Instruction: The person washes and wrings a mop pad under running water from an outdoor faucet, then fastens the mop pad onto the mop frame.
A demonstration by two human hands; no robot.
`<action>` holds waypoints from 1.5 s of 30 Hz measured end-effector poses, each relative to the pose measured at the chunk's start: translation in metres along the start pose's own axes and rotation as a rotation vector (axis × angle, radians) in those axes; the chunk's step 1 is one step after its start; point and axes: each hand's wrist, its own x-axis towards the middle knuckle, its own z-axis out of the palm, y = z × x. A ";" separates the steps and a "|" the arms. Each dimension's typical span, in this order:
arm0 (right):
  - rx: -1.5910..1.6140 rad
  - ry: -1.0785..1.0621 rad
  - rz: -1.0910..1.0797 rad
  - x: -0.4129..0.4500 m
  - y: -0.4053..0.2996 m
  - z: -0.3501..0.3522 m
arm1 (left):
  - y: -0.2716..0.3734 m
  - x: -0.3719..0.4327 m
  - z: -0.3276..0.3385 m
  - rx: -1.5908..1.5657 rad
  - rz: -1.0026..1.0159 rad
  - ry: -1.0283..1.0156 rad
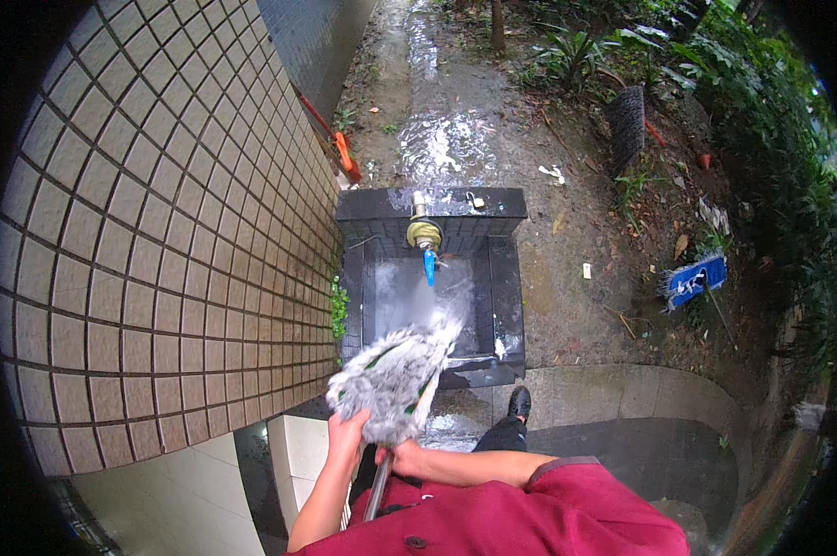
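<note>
My left hand (pixel 347 429) grips the near left edge of a grey-and-white mop head (pixel 391 382), its fingers partly hidden by the shaggy fibres. Close by, my right hand (pixel 406 456) is closed around the metal mop handle (pixel 379 486), just behind the head. The head is tilted over the front of a dark tiled washing basin (pixel 509 299). Water sprays from a tap with a blue lever (pixel 429 266) and reaches the far end of the mop. Some green strips show between the fibres.
A tiled wall (pixel 182 278) stands close on the left, with an orange-red tool (pixel 346 156) leaning there. A blue flat mop (pixel 696 279) and a dark mat (pixel 627 128) lie towards the plants on the right. Wet ground (pixel 446 142) stretches behind the basin.
</note>
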 end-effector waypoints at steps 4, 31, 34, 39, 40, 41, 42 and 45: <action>-0.053 -0.186 0.217 -0.056 0.037 0.007 | 0.024 -0.067 -0.020 0.001 -0.049 0.046; 0.038 -0.233 0.238 -0.053 0.031 -0.009 | 0.069 -0.122 -0.029 0.070 0.005 0.032; -0.021 -0.310 0.327 -0.076 0.037 -0.009 | 0.077 -0.139 -0.030 0.108 0.033 0.056; -0.010 -0.449 0.296 -0.062 0.010 0.004 | 0.076 -0.107 -0.011 0.001 0.133 0.032; -0.001 -0.493 0.266 -0.056 0.005 0.008 | 0.074 -0.098 -0.010 0.049 0.147 -0.005; 0.008 -0.549 0.228 -0.048 -0.005 0.013 | 0.075 -0.085 -0.006 0.050 0.141 -0.002; 0.031 -0.615 0.166 -0.036 -0.015 0.020 | 0.075 -0.072 0.000 0.084 0.173 -0.057; 0.067 -0.747 -0.008 0.003 -0.047 0.037 | 0.064 -0.029 0.013 0.149 0.250 -0.152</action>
